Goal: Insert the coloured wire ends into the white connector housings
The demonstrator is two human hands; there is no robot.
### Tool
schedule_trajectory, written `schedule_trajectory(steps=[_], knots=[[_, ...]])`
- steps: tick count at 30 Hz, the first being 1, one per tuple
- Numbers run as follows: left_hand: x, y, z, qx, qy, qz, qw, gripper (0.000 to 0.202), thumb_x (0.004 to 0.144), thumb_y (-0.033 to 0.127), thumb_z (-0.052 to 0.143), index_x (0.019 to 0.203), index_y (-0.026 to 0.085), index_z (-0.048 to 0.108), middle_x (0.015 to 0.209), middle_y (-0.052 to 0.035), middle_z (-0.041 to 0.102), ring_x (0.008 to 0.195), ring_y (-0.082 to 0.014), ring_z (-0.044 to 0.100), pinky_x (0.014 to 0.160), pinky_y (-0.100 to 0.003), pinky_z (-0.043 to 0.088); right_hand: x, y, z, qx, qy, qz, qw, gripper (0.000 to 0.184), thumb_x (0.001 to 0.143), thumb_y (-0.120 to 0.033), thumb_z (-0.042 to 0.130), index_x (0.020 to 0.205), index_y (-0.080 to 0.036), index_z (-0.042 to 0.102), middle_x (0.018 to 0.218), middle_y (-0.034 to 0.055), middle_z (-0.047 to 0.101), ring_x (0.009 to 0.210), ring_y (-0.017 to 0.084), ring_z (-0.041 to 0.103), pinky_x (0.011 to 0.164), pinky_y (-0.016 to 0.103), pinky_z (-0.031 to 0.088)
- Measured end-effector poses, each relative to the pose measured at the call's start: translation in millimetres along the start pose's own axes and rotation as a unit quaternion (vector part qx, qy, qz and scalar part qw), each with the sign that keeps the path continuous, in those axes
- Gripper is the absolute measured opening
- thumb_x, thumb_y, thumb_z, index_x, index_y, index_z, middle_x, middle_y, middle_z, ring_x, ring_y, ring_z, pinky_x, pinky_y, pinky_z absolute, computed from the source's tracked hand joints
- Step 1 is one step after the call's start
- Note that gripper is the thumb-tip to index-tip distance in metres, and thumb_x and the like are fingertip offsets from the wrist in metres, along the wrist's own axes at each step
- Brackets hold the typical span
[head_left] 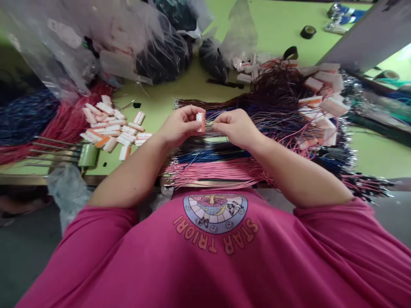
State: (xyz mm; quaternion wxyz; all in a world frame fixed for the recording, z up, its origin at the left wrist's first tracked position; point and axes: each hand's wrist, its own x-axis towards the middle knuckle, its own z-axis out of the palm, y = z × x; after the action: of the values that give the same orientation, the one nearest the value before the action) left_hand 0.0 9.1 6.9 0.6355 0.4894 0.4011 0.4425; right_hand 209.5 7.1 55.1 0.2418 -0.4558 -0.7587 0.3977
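Note:
My left hand point(183, 125) is closed on a small white-and-orange connector housing point(201, 122), pinched between thumb and fingers with its orange side facing right. Just to the right, my right hand point(236, 128) pinches a thin wire point(210, 124) whose end points at the housing. Whether the wire end is inside the housing I cannot tell. Both hands are above rows of loose wires, with brown and dark blue wires beneath them and pink wires point(221, 171) nearer to me. A loose pile of similar connector housings point(112, 124) lies left of my left hand.
Connectors with wires attached point(324, 102) are heaped at the right. Clear plastic bags point(160, 51) stand along the back. A green block with metal rods point(88, 155) sits at the front left edge. Black tape point(308, 32) lies at the back right, near a grey post point(359, 36).

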Motion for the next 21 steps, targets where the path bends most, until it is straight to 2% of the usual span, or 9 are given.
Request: schedule_trajectory(steps=[8, 14, 21], knots=[[-1, -3, -3.4, 0.001, -0.010, 0.000, 1.000, 0.046, 0.066, 0.016, 0.086, 0.107, 0.019, 0.065, 0.085, 0.0018, 0.068, 0.066, -0.0092, 0.065, 0.064, -0.023, 0.059, 5, 1, 2, -0.013, -0.019, 0.010, 1.000, 0.019, 0.082, -0.013, 0.057, 0.065, -0.015, 0.063, 0.058, -0.0050, 0.047, 0.062, 0.009, 0.042, 0.067, 0.030, 0.029], [-2, -4, -3.4, 0.007, -0.004, 0.011, 1.000, 0.052, 0.061, 0.026, 0.095, 0.104, 0.020, 0.066, 0.082, 0.0024, 0.069, 0.065, -0.0106, 0.068, 0.063, -0.025, 0.060, 7, -1, 1, -0.029, -0.039, 0.023, 0.999, 0.021, 0.083, -0.012, 0.057, 0.063, -0.015, 0.061, 0.058, -0.0049, 0.049, 0.063, 0.009, 0.044, 0.069, 0.030, 0.030], [-6, -2, 2.4, 0.023, -0.010, -0.005, 1.000, 0.051, 0.058, 0.025, 0.096, 0.096, 0.019, 0.063, 0.072, 0.0037, 0.071, 0.061, -0.0111, 0.069, 0.063, -0.025, 0.058, 8, 5, 13, 0.001, -0.022, 0.022, 1.000, 0.027, 0.084, -0.015, 0.062, 0.057, -0.017, 0.057, 0.053, -0.0069, 0.045, 0.057, 0.008, 0.040, 0.062, 0.028, 0.027]])
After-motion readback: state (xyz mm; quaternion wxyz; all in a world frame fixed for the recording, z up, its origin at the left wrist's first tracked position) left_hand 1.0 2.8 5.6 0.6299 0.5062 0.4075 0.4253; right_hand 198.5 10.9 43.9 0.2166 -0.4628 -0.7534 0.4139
